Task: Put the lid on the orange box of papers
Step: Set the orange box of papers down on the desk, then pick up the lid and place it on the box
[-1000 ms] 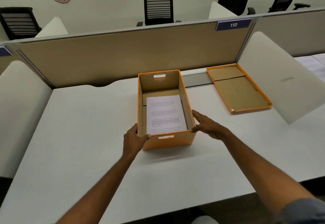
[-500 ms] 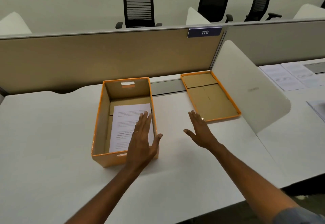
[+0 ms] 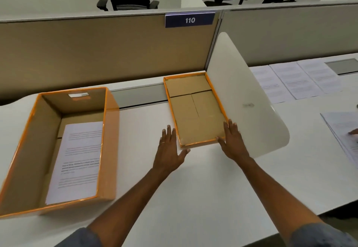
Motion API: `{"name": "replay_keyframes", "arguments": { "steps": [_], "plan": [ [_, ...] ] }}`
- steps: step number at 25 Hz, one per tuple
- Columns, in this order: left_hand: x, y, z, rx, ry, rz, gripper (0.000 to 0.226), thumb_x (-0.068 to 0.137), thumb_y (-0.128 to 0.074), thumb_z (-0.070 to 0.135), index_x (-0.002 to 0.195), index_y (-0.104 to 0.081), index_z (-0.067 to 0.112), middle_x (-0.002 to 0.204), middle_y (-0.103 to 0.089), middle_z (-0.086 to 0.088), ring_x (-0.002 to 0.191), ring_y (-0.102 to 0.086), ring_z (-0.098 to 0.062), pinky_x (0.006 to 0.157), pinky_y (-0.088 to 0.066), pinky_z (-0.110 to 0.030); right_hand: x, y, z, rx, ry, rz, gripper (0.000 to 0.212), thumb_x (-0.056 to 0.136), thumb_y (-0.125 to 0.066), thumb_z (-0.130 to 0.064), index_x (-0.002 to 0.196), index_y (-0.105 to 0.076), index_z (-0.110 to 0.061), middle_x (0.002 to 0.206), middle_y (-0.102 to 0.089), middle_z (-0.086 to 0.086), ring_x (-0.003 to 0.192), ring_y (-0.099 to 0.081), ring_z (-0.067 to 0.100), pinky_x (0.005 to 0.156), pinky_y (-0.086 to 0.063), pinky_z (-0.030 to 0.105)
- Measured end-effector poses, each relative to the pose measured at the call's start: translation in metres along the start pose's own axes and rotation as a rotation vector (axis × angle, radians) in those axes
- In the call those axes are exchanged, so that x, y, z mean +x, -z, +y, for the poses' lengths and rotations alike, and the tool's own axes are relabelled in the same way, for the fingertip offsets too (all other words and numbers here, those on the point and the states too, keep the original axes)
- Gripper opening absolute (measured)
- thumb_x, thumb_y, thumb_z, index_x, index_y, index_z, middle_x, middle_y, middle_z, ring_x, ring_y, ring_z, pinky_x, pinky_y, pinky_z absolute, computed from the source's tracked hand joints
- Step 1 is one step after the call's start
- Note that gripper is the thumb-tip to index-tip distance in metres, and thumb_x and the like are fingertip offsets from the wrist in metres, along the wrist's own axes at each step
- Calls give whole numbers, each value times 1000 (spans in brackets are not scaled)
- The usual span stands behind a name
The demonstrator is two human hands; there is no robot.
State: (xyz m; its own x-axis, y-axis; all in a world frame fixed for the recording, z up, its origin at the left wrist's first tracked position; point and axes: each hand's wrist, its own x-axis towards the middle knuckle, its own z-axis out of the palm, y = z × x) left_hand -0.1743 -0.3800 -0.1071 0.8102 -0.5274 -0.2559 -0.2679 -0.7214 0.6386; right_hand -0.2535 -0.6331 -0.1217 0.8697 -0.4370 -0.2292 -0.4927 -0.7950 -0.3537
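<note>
The orange box stands open on the white desk at the left, with a sheet of printed papers lying on its bottom. The orange lid lies upside down, brown inside facing up, at the back right of the desk beside a white divider. My left hand is flat and spread at the lid's near left corner. My right hand is spread at the lid's near right corner, thumb against its front edge. Neither hand grips the lid.
A white curved divider stands right against the lid's right side. A tan partition runs along the back. Printed sheets lie on the neighbouring desk, where another person's fingers show at the far right edge.
Both hands have left the box and moved right to the lid's near corners. The view has swung right, so the box now sits at the left.
</note>
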Motion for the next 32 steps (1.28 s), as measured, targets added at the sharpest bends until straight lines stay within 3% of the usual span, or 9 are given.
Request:
{"name": "replay_keyframes", "arguments": {
  "steps": [4,11,13,16,21,25,27,30,32],
  "plan": [
    [44,-23,19,-311,337,-41,95,92,-59,55,160,-14,6,170,-8,-15,158,-9,-30,126,-14,-44,28,-3,28,95,-30,-79,76,107,-49,-32,162,-8,0,172,-1,22,160,-5,40,129,-16,50],
    [78,-38,14,-494,487,130,71,91,-71,21,152,-37,5,147,-47,-17,131,-55,-34,105,-50,-52,51,-17,33,263,-49,-110,82,102,-59,-19,161,-5,3,170,-6,27,158,-14,42,129,-16,48],
    [81,-36,7,-516,513,136,60,85,-68,3,142,-52,6,131,-61,-14,111,-65,-32,94,-58,-49,52,-19,32,281,-24,-120,86,100,-61,-26,161,-7,3,170,-8,27,157,-15,42,128,-17,49],
    [76,-32,-3,-512,454,190,57,76,-60,-15,129,-64,5,115,-72,-16,98,-70,-35,83,-62,-49,49,-25,29,283,-1,-135,88,100,-64,-21,162,-6,-1,171,-5,24,158,-13,40,128,-18,50],
    [53,-21,-12,-553,384,246,65,81,-54,-16,140,-57,12,134,-66,-13,115,-67,-35,90,-60,-52,36,-30,16,343,9,-108,91,95,-71,-16,162,-12,-2,171,-13,22,158,-18,38,128,-20,51],
    [25,4,-21,-582,360,330,67,82,-50,-15,143,-55,12,138,-63,-11,116,-66,-32,89,-60,-52,20,-17,5,794,-216,-1,93,92,-76,-23,163,-18,-11,168,-30,11,146,-42,28,119,-40,46],
    [13,23,-25,-576,296,365,67,82,-48,-15,142,-55,12,139,-63,-9,116,-65,-32,88,-60,-52,10,-7,1,1054,-295,-38,77,98,-68,-21,161,-26,-13,161,-45,10,133,-55,26,110,-49,45],
    [-6,55,-28,-510,135,423,61,87,-46,-13,143,-55,10,140,-62,-10,121,-63,-32,95,-57,-49,-7,7,-15,1161,-112,-180,38,103,-56,-14,141,-59,-18,128,-74,-4,126,-65,30,83,-63,33],
    [-20,73,-29,-428,67,498,51,97,-47,-2,147,-49,9,147,-57,-11,133,-55,-31,107,-50,-49,-22,20,-35,1226,-46,-210,34,104,-52,-12,134,-65,-22,126,-74,-4,123,-66,30,77,-62,29]
  ]
}}
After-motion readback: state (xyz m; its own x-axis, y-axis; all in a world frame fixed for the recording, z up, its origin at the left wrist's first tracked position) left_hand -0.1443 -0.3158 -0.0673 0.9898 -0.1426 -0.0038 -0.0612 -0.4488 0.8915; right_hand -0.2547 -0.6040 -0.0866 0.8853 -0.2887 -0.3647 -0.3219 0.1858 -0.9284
